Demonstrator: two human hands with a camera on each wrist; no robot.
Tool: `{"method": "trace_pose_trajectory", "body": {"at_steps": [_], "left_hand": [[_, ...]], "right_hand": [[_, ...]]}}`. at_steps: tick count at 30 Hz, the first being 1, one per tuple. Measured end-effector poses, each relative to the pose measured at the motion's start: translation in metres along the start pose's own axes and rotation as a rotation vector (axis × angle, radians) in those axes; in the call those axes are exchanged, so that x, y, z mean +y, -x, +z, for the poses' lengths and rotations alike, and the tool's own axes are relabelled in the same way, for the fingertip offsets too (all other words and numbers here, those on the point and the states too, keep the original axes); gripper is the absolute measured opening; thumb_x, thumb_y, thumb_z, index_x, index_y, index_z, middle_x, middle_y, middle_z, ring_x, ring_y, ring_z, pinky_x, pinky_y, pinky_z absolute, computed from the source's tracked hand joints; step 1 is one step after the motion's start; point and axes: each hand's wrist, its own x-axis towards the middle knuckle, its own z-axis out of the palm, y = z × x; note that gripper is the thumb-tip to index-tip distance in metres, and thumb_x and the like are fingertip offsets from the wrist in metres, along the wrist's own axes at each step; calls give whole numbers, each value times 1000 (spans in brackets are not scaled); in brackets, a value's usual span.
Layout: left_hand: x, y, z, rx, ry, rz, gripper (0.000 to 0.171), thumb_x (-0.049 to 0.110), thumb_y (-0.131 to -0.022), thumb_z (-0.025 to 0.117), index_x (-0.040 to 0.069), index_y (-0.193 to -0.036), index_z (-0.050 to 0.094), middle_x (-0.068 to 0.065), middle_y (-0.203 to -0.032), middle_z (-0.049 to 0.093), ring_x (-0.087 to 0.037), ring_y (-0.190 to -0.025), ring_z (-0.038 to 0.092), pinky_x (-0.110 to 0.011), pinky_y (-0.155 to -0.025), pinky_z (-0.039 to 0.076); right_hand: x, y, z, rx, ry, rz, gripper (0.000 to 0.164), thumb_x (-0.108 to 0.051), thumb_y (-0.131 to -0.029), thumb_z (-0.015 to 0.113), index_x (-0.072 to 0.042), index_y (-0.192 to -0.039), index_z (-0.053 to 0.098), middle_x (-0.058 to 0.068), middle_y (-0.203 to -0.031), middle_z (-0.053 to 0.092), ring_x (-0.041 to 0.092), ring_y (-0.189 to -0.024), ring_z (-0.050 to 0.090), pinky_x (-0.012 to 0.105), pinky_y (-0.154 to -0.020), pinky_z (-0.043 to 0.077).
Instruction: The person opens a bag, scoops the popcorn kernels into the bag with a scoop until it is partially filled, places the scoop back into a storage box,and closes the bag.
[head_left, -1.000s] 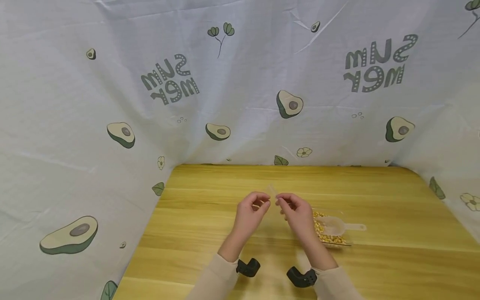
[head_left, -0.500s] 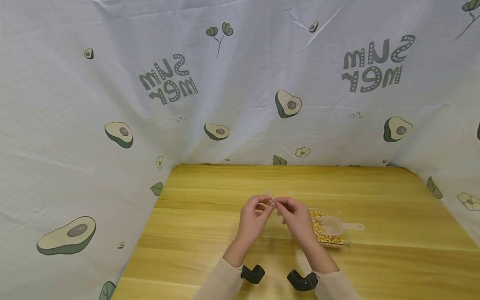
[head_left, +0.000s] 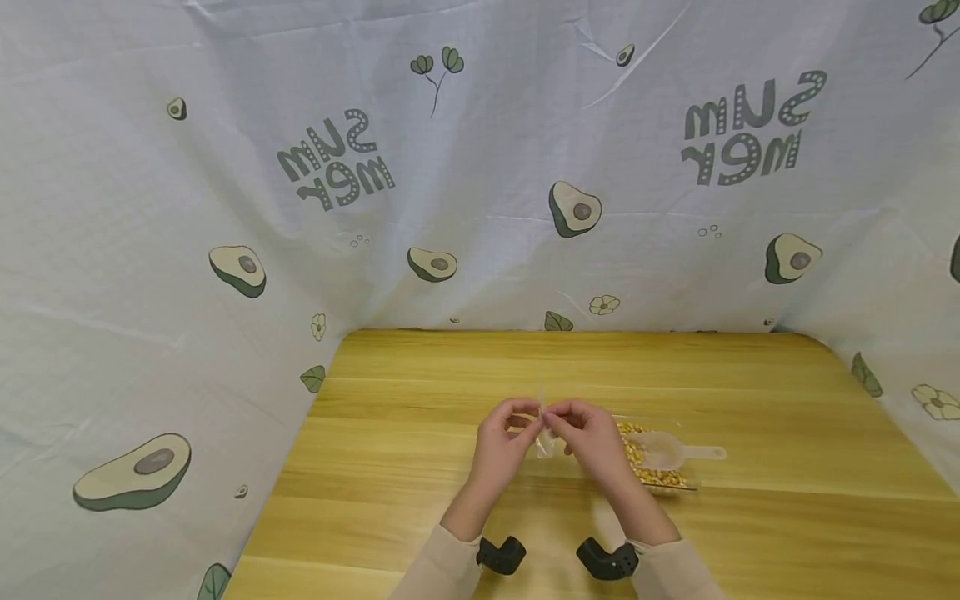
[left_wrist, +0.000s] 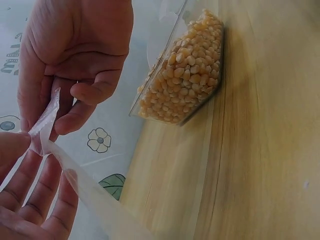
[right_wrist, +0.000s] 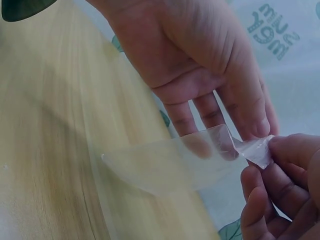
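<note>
A small clear plastic bag (head_left: 544,448) is held up between my two hands above the table. My left hand (head_left: 501,442) pinches its top edge between thumb and fingers. From the other side, my right hand (head_left: 595,437) pinches the same edge, the two sets of fingertips almost meeting. In the left wrist view the bag (left_wrist: 100,197) is creased at the pinched end and hangs flat below. The right wrist view shows the bag (right_wrist: 175,165) see-through, with nothing visible inside it.
Right of my right hand stands a clear container (head_left: 699,487) of yellow corn kernels (left_wrist: 185,70). A translucent scoop (head_left: 663,451) lies on the kernels, its handle pointing right. A wooden table (head_left: 420,492) lies below, and a printed white cloth (head_left: 480,167) hangs behind it.
My hands have come together and dropped slightly toward me. The left fingers, apart from the bag a second ago, now pinch it beside the right fingers.
</note>
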Motion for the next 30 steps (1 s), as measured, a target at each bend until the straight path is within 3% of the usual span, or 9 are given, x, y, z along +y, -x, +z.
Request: {"method": "trace_pose_trajectory", "body": {"at_steps": [9, 17, 30], "left_hand": [[1, 3, -1, -25, 24, -30, 21, 18, -92, 71, 14, -113, 70, -6, -114, 70, -15, -91, 64, -20, -67, 55], [3, 2, -3, -56, 73, -63, 23, 18, -91, 72, 14, -114, 70, -6, -113, 70, -18, -92, 67, -23, -69, 58], [9, 2, -2, -23, 34, -65, 22, 6, -94, 65, 6, -116, 69, -14, -112, 69, -23, -88, 69, -15, -63, 50]], "right_hand": [[-3, 1, -1, -43, -24, 21, 24, -23, -96, 67, 0, -101, 72, 4, -84, 70, 21, -78, 61, 32, -60, 51], [-1, 0, -2, -81, -76, 56, 24, -22, -96, 66, 2, -102, 69, -1, -78, 66, 21, -77, 59, 32, -60, 51], [4, -1, 0, -121, -150, 70, 22, -21, -98, 63, 1, -101, 66, 3, -79, 63, 22, -79, 60, 29, -62, 48]]}}
